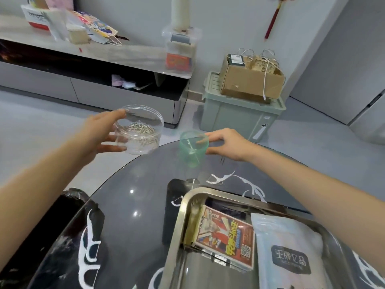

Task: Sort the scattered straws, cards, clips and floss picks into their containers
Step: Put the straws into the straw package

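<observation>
- Head view: left hand [100,132] grips a clear round plastic tub [139,130], thumb at the rim and fingers curled round the wall. The tub is held in the air just past the far left edge of the dark glossy round table [133,184].
- A heap of silver wire paper clips [141,127] lies in the tub; judged: clips are sorted, or nearly so.
- Right hand [231,143] pinches a translucent green plastic cup [192,149] at its rim, thumb over the lip and fingers on the outer wall. The cup is near the table's far edge; I cannot tell whether it rests on the top or what it contains.
- A rectangular stainless steel tray [183,215] sits at the near right edge. In it lie a colourful printed card pack [226,236] and, beside it, a pale blue plastic pouch [289,247].
- White plastic floss picks [89,243] lie loose along the near left edge, with more beyond the tray's far side.
- No straws identified.
- Judgement: task partly done; floss picks remain to be collected.
</observation>
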A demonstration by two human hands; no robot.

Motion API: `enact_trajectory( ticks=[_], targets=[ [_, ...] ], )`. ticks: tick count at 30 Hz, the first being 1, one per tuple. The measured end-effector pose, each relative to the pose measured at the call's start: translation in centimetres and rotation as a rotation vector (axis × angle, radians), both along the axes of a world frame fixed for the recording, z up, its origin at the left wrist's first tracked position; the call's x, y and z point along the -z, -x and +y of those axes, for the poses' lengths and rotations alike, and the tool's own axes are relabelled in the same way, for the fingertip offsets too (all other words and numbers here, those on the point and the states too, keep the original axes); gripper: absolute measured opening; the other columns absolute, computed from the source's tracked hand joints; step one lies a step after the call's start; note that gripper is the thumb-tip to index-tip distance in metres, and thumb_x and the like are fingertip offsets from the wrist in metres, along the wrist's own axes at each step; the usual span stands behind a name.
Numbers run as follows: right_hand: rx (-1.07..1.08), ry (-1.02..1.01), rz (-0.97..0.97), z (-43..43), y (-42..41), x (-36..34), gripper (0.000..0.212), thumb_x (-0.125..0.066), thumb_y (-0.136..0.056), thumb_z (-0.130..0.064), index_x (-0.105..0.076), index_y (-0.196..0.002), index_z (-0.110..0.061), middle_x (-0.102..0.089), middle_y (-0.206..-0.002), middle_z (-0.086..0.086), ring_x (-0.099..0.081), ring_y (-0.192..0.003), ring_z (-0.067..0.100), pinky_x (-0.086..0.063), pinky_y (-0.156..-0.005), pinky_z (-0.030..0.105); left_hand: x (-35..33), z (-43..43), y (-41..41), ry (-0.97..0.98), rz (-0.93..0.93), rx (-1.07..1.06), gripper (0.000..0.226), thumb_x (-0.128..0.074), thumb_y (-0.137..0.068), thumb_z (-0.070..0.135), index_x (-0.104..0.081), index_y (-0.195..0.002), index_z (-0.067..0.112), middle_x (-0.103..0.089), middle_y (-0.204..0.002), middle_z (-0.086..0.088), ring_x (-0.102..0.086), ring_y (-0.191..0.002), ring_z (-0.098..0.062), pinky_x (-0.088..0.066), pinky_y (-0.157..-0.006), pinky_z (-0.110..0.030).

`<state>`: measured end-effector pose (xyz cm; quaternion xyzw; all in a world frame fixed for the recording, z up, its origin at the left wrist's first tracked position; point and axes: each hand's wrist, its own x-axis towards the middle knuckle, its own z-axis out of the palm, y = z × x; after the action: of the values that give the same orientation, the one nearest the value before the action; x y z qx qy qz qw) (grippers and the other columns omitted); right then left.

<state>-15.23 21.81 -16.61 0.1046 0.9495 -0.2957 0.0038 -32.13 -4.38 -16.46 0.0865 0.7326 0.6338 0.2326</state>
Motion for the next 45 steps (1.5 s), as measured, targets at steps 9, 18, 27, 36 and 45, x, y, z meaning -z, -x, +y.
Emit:
enact_trajectory(
  ticks=[9, 18, 27, 36, 45],
  targets=[
    [0.178, -0.039, 0.052, 0.8, 1.9, 0.5, 0.036, -0.069, -0.085, -0.03, -0.067, -0.119, -0.021, -0.068, -0.117, -0.002, -0.059, -0.106, 0.01, -0.043, -0.092, 0.021, 2.9, 6.3, 1.7, -0.06, -0.086, 0.027, 0.026, -0.056, -0.093, 0.041, -0.06, -0.109, 0.02, -0.052, -0.097, -0.005, -0.061, -0.075, -0.022, -0.06, -0.056, -0.034],
    [0.109, 0.12, -0.21, 3.6, 2.0, -1.0, 0.048, -0.079, -0.075, -0.024, -0.065, -0.122, -0.021, -0.066, -0.121, -0.005, -0.056, -0.118, 0.008, -0.038, -0.109, 0.029, 3.8, 11.3, 0.8, 0.102, -0.079, 0.236, 0.019, -0.053, -0.095, 0.028, -0.058, -0.113, 0.026, -0.054, -0.103, -0.002, -0.055, -0.068, -0.017, -0.045, -0.063, -0.026],
    [0.157, 0.109, 0.029, 4.0, 2.4, -0.2, 0.016, -0.083, -0.071, -0.021, -0.076, -0.086, -0.019, -0.074, -0.084, -0.002, -0.067, -0.082, 0.004, -0.053, -0.088, 0.026, 3.5, 16.2, -0.4, 0.123, 0.035, 0.642, 0.028, -0.051, -0.097, 0.015, -0.057, -0.124, 0.02, -0.063, -0.1, 0.004, -0.06, -0.093, -0.014, -0.049, -0.086, -0.027],
    [0.322, -0.205, 0.233, 2.8, 3.9, 0.0, 0.01, -0.077, -0.075, -0.018, -0.067, -0.074, -0.016, -0.064, -0.071, -0.002, -0.057, -0.068, 0.012, -0.049, -0.071, 0.029, 4.2, 16.0, -0.3, 0.082, 0.033, 0.714, 0.017, -0.046, -0.099, 0.017, -0.062, -0.1, 0.023, -0.068, -0.066, 0.014, -0.063, -0.061, 0.0, -0.05, -0.064, -0.017],
    [-0.045, -0.189, -0.217, 1.6, -1.5, -2.7, 0.049, -0.085, -0.063, -0.041, -0.063, -0.105, -0.031, -0.055, -0.095, -0.015, -0.057, -0.09, 0.005, -0.042, -0.066, 0.005, 4.6, 16.0, -0.1, 0.204, 0.049, 0.678, 0.02, -0.046, -0.1, 0.027, -0.065, -0.105, 0.033, -0.064, -0.11, -0.004, -0.058, -0.101, -0.025, -0.046, -0.097, -0.044]
  ],
)
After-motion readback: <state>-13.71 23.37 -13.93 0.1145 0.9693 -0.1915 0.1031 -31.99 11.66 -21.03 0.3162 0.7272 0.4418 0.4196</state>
